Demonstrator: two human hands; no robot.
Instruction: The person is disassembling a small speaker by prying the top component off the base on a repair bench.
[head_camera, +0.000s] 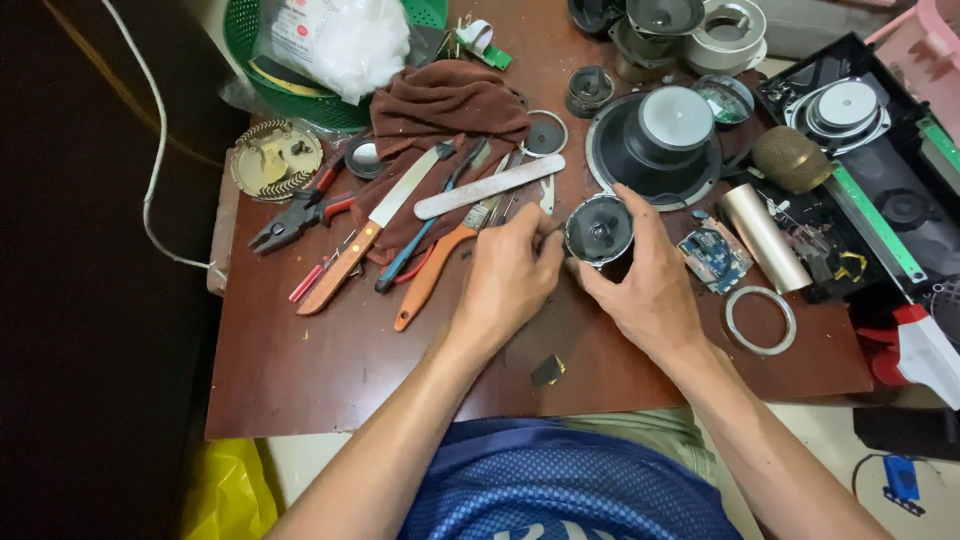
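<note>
My right hand (645, 280) grips a small round speaker (598, 229), holding it on the brown table (300, 370). My left hand (510, 270) is closed with its fingertips at the speaker's left edge; it seems to pinch a thin tool, mostly hidden by the fingers. Just left of my left hand lie an orange-handled tool (430, 275), a knife with a wooden handle (375, 225) and a long metal file (490, 186), resting on a brown cloth (445, 105).
A large black speaker (660, 145) stands behind the small one. Pliers (295, 215), a green basket (300, 90), a circuit board (712, 255), a metal tube (765, 235), a metal ring (760, 320) and an opened black device (870, 160) surround the hands.
</note>
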